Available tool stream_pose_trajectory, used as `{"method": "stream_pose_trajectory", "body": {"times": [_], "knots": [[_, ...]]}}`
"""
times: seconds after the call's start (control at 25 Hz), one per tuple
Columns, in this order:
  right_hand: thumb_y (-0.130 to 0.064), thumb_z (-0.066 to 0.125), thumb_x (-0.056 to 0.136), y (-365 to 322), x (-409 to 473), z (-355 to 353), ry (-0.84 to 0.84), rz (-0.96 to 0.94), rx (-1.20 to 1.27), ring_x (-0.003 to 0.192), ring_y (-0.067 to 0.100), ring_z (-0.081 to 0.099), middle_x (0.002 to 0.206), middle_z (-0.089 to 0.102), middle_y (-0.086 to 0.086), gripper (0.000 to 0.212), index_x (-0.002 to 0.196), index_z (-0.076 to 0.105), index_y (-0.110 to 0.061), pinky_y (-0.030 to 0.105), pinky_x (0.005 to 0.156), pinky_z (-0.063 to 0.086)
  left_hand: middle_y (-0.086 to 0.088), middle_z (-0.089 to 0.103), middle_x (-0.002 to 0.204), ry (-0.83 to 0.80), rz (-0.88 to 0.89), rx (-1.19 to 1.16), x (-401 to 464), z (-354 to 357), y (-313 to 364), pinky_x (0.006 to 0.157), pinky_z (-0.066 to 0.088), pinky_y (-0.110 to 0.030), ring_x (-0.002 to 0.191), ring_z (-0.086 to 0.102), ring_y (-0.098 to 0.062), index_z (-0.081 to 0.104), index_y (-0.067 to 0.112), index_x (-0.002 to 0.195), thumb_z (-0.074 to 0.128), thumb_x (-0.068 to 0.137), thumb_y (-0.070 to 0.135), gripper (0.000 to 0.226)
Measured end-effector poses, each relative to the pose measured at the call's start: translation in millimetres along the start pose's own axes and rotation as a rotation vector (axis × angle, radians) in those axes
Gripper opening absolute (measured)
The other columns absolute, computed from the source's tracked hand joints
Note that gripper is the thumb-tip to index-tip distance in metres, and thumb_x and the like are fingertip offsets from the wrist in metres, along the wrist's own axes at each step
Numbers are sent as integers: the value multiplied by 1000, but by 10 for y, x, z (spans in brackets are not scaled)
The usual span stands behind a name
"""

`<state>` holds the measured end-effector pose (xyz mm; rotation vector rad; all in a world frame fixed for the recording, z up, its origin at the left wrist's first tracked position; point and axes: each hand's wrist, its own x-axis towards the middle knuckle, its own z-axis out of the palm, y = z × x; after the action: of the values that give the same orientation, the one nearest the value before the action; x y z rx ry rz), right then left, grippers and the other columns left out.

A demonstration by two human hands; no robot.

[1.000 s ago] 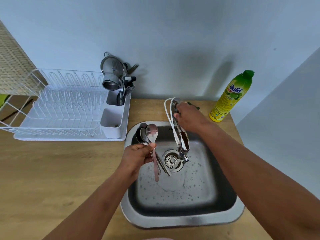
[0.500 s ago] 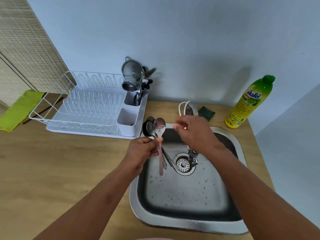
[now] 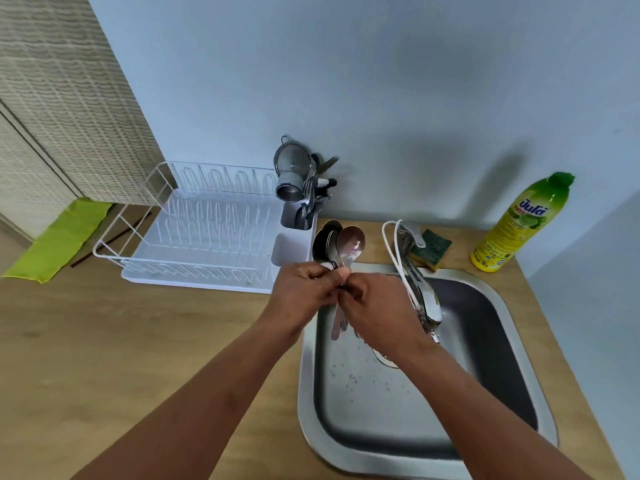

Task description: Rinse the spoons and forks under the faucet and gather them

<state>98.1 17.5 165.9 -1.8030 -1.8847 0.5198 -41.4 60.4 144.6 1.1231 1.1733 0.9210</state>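
Note:
My left hand point(image 3: 304, 289) grips a bundle of several metal spoons point(image 3: 341, 245), bowls pointing up and away, handles hanging down over the left rim of the steel sink point(image 3: 512, 334). My right hand point(image 3: 375, 306) has come against the left one, its fingers pinching the same handles just below the bowls. The chrome faucet point(image 3: 424, 299) reaches over the basin to the right of both hands. I see no water stream from it. Wet droplets dot the sink floor.
A white dish rack point(image 3: 194, 244) stands left of the sink, its caddy point(image 3: 299, 216) holding cutlery and a strainer. A green-yellow sponge point(image 3: 431, 249) and a dish soap bottle point(image 3: 519, 226) sit behind the sink. A green cloth point(image 3: 59, 240) lies at the far left.
My right hand left the faucet and moved left to the spoon bundle held by my left hand. The view shifted, so the sink now lies further right.

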Motion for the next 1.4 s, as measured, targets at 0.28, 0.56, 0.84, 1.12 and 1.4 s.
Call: {"method": "stream_pose_trajectory", "body": {"times": [0.28,0.56,0.84,1.12,1.4], "knots": [[-22,64,94,-653,798,94,180,-80,127,47,3,49,54,59,-8,23,77,77,-15,14,50,33,-11,79,71,61,219,214,551,-788,709,76,65,-39,67,75,-17,83,17,74,87,78,23,8],[-23,70,90,-554,1266,447,148,106,300,64,15,68,69,74,2,16,83,80,-13,29,65,52,-12,82,87,33,191,301,1076,-962,584,85,63,-48,83,79,-29,84,17,90,90,73,19,18],[-27,74,84,-175,1214,903,-2,184,162,61,18,61,65,70,3,17,73,77,-14,31,59,45,-3,80,74,-38,85,552,1158,-1019,168,70,61,-28,73,77,-17,83,20,79,90,68,23,13],[-24,63,90,-116,1226,1067,19,99,-74,60,24,57,67,68,5,20,80,78,-16,26,48,37,3,64,59,-33,28,878,1216,-1041,41,50,37,-24,56,59,-15,64,27,56,85,75,30,28],[-18,58,92,-192,1137,1009,126,15,-120,73,28,64,77,74,9,21,85,76,-12,38,67,52,3,74,95,41,152,795,1136,-1152,-9,78,44,-27,90,64,-16,66,19,128,84,78,29,54]]}}
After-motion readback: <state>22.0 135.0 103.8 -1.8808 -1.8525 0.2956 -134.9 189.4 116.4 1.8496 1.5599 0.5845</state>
